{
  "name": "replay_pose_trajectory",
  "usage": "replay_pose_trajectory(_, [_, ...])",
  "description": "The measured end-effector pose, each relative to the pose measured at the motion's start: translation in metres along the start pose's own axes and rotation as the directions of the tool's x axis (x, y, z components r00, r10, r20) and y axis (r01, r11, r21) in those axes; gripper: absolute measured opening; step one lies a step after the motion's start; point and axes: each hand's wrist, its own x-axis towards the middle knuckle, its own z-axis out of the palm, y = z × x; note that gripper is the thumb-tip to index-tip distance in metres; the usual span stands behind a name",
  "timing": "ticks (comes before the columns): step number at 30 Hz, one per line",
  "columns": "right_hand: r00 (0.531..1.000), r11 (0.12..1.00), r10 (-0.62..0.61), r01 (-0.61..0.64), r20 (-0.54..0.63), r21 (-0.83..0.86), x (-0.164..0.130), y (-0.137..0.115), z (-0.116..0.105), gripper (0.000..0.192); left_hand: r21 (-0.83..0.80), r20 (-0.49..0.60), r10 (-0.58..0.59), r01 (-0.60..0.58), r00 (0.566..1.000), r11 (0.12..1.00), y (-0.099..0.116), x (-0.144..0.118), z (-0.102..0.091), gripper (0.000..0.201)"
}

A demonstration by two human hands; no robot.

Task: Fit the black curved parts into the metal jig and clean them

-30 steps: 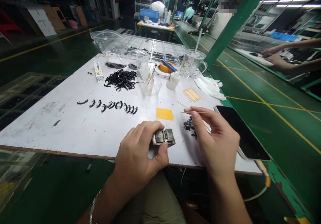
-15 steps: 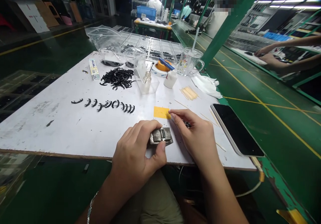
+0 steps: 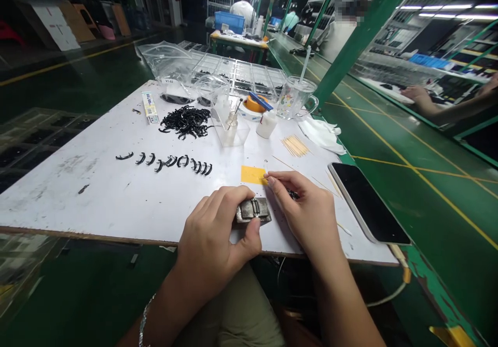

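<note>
My left hand [image 3: 221,222] is closed around a small grey metal block [image 3: 245,213] at the table's front edge, thumb and forefinger at either end of a small dark curved piece [image 3: 256,207] on its top. To its right, my right hand [image 3: 307,204] pinches a thin wooden toothpick [image 3: 277,177], mostly hidden by the fingers. The fingertips are over the right end of a yellow paper slip [image 3: 252,175]. Small dark pieces [image 3: 292,194] lie partly hidden beneath my right hand.
Several black curved pieces [image 3: 182,161] lie in a row left of the slip, with a black heap [image 3: 185,121] behind. Further back are a clear holder [image 3: 232,135], a white bottle [image 3: 266,125], a glass mug [image 3: 294,98] and toothpicks [image 3: 294,146]. A phone [image 3: 368,202] lies right.
The view has shifted slightly, so the table's things appear a little further right. Both hands keep their grips, and the right fingertips stay at the yellow slip.
</note>
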Motion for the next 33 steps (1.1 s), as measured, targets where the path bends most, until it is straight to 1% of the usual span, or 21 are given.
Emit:
replay_pose_trajectory(2, [1.000, 1.000, -0.009, 0.009, -0.013, -0.005, 0.000, 0.001, 0.001, 0.013, 0.000, 0.002, 0.000, 0.000, 1.000, 1.000, 0.000, -0.001, 0.000, 0.020])
replay_pose_trajectory(5, [1.000, 1.000, -0.021, 0.021, 0.009, 0.008, 0.001, 0.002, 0.002, 0.015, 0.000, -0.006, 0.007, -0.007, 1.000, 1.000, 0.000, -0.002, 0.001, 0.020])
replay_pose_trajectory(9, [1.000, 0.999, 0.003, -0.004, 0.023, 0.048, -0.001, 0.001, 0.002, 0.014, 0.003, -0.007, 0.007, -0.007, 1.000, 1.000, 0.000, -0.002, 0.001, 0.020])
replay_pose_trajectory(12, [0.999, 0.991, 0.031, -0.025, -0.039, 0.129, -0.003, 0.000, 0.000, 0.012, 0.007, 0.005, 0.010, -0.010, 1.000, 1.000, 0.001, 0.000, -0.002, 0.020])
replay_pose_trajectory(14, [0.993, 0.966, 0.061, -0.033, -0.101, 0.257, -0.006, -0.002, -0.002, 0.012, 0.017, 0.018, 0.011, -0.011, 1.000, 1.000, 0.002, 0.001, -0.003, 0.020])
replay_pose_trajectory(15, [0.989, 0.942, 0.083, -0.039, -0.120, 0.334, -0.007, -0.003, -0.003, 0.012, 0.022, 0.021, 0.010, -0.011, 1.000, 1.000, 0.003, 0.002, -0.004, 0.020])
replay_pose_trajectory(17, [0.984, 0.870, 0.134, -0.059, -0.119, 0.490, -0.009, -0.005, -0.004, 0.011, 0.024, 0.019, 0.008, -0.008, 1.000, 1.000, 0.003, 0.003, -0.004, 0.019])
replay_pose_trajectory(19, [0.980, 0.774, 0.174, -0.076, -0.096, 0.629, -0.012, -0.008, -0.004, 0.009, 0.023, 0.016, 0.005, -0.006, 1.000, 1.000, 0.003, 0.003, -0.003, 0.019])
replay_pose_trajectory(21, [0.980, 0.657, 0.187, -0.077, -0.064, 0.750, -0.016, -0.011, -0.002, 0.006, 0.022, 0.014, 0.004, -0.004, 1.000, 1.000, 0.003, 0.002, -0.003, 0.019])
replay_pose_trajectory(23, [0.984, 0.549, 0.176, -0.077, -0.025, 0.832, -0.021, -0.015, 0.003, 0.004, 0.024, 0.017, 0.002, -0.003, 1.000, 1.000, 0.004, 0.002, -0.003, 0.019])
replay_pose_trajectory(25, [0.988, 0.487, 0.156, -0.080, 0.004, 0.870, -0.027, -0.019, 0.008, 0.006, 0.026, 0.024, 0.004, -0.005, 1.000, 1.000, 0.004, 0.002, -0.004, 0.019])
replay_pose_trajectory(27, [0.990, 0.480, 0.144, -0.064, -0.006, 0.875, -0.032, -0.022, 0.012, 0.008, 0.029, 0.022, 0.006, -0.006, 1.000, 1.000, 0.004, 0.002, -0.005, 0.019])
replay_pose_trajectory(30, [0.990, 0.507, 0.129, -0.023, -0.050, 0.861, -0.037, -0.024, 0.014, 0.010, 0.032, 0.023, 0.001, -0.002, 1.000, 0.999, 0.004, 0.003, -0.006, 0.018])
replay_pose_trajectory(33, [0.990, 0.540, 0.127, -0.023, -0.054, 0.842, -0.038, -0.024, 0.014, 0.011, 0.029, 0.023, 0.006, -0.006, 1.000, 1.000, 0.005, 0.004, -0.006, 0.018])
